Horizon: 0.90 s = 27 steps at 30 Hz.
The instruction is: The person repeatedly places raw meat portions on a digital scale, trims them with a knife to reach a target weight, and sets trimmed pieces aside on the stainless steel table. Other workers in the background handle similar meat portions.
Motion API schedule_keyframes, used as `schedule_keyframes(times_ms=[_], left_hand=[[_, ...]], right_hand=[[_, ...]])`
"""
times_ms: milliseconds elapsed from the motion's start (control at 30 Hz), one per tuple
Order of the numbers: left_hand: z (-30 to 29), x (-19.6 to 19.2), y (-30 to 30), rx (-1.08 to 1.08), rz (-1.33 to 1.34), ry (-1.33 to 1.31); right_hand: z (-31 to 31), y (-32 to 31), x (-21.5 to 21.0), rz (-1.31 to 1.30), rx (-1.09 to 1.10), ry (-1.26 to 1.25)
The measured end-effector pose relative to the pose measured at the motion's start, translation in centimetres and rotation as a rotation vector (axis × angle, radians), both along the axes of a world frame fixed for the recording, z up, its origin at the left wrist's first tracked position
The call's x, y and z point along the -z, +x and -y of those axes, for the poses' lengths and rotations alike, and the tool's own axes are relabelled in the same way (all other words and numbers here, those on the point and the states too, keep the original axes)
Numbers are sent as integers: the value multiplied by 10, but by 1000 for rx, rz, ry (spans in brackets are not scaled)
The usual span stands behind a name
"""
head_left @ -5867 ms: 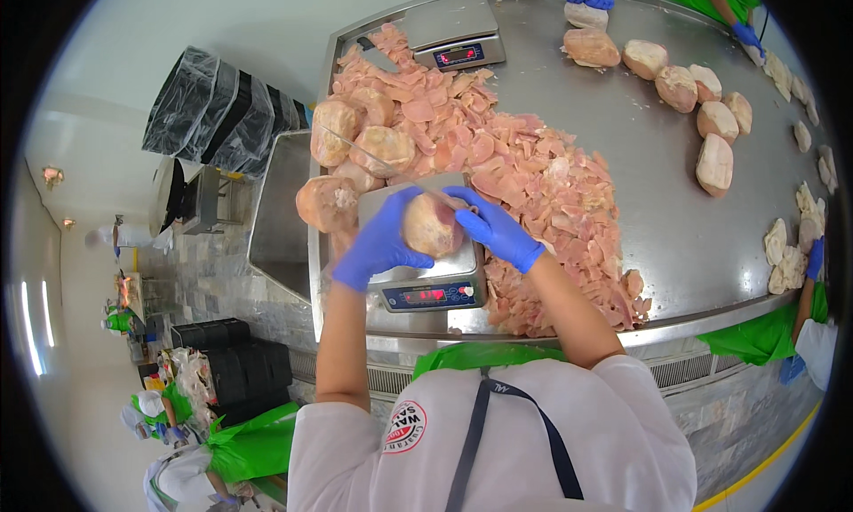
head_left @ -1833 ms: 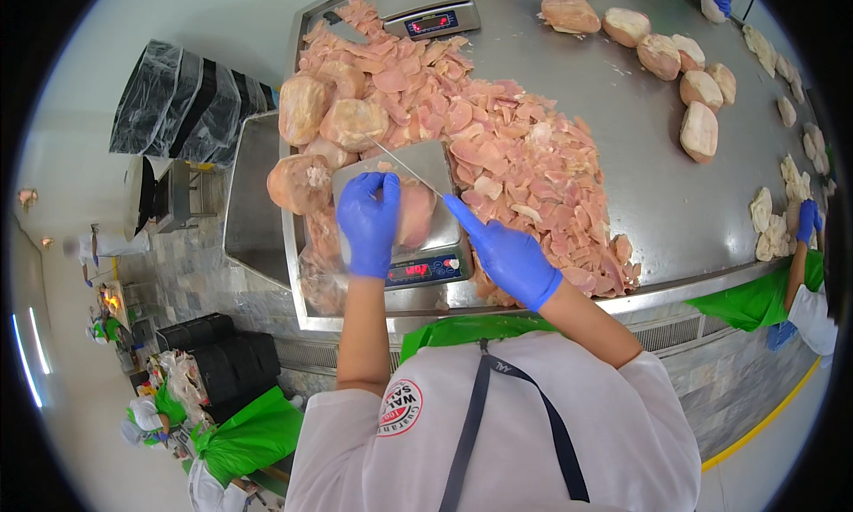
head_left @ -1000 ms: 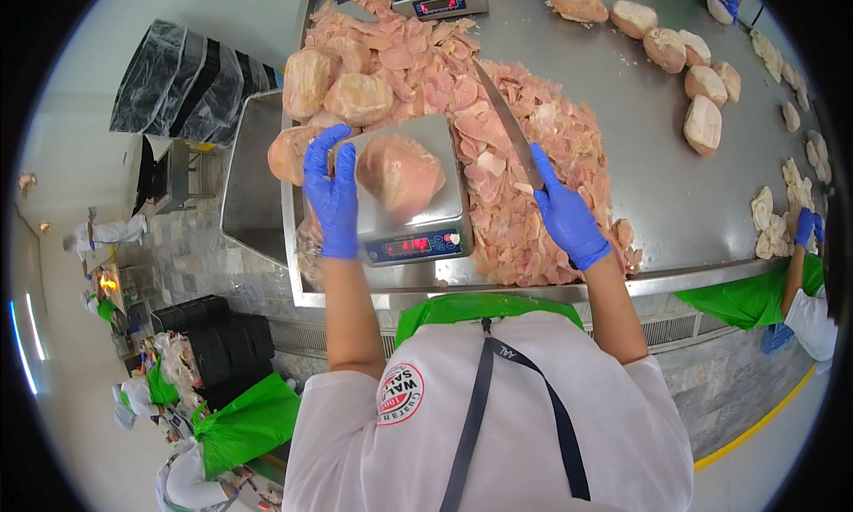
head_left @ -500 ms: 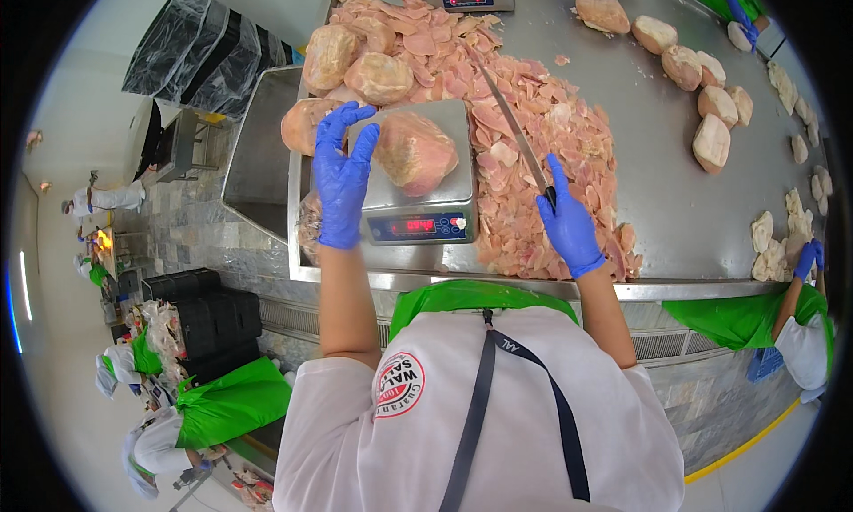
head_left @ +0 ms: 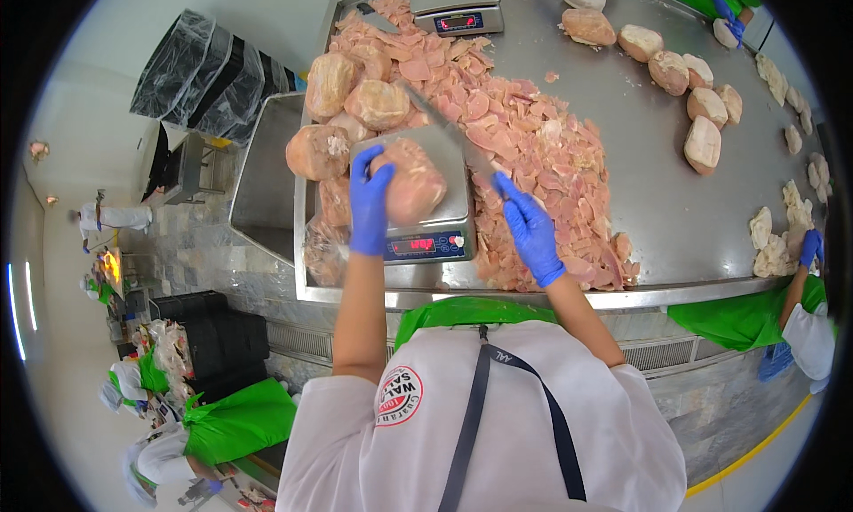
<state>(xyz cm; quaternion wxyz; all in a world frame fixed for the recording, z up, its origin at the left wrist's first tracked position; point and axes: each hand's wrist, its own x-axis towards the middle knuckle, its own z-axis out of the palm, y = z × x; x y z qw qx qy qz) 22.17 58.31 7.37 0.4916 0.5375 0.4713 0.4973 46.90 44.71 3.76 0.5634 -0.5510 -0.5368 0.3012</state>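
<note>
A rounded block of pale pink meat [head_left: 415, 182] is over the steel plate of a scale [head_left: 458, 192] with a red lit display. Closed against its left side is my left hand [head_left: 368, 206] in a blue glove; the far fingertips are partly hidden. In a blue glove too, my right hand [head_left: 531, 237] grips a long knife [head_left: 449, 126] just right of the scale. The blade, blurred, slants up and left across a wide heap of thin meat slices [head_left: 542, 157]. More whole meat blocks [head_left: 378, 103] are piled beyond and left of the scale.
A second scale [head_left: 458, 10] stands at the far side of the steel table [head_left: 644, 157]. Another knife [head_left: 378, 17] lies by the slices. Several pale meat blocks [head_left: 668, 72] sit at the right. A steel bin [head_left: 267, 179] adjoins the left edge. Gloved co-workers' hands [head_left: 809, 250] work around the table.
My left hand has moved right and closed on the meat block, which has shifted slightly left. My right hand has drawn left, and the knife blade has swung left toward the scale.
</note>
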Motion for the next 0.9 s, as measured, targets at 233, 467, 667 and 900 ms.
schedule_keyframes(times_ms=[233, 467, 667, 900], left_hand=[[27, 2, -8, -32, 283, -108], [-4, -14, -33, 241, 22, -146], [-12, -14, -17, 219, -24, -153], [-12, -13, -20, 221, -107, -79]], right_hand=[[7, -18, -26, 40, -258, -242], [12, -13, -39, 289, -208, -267], [-3, -11, -39, 355, -260, -318], [-32, -26, -35, 411, -312, -322]])
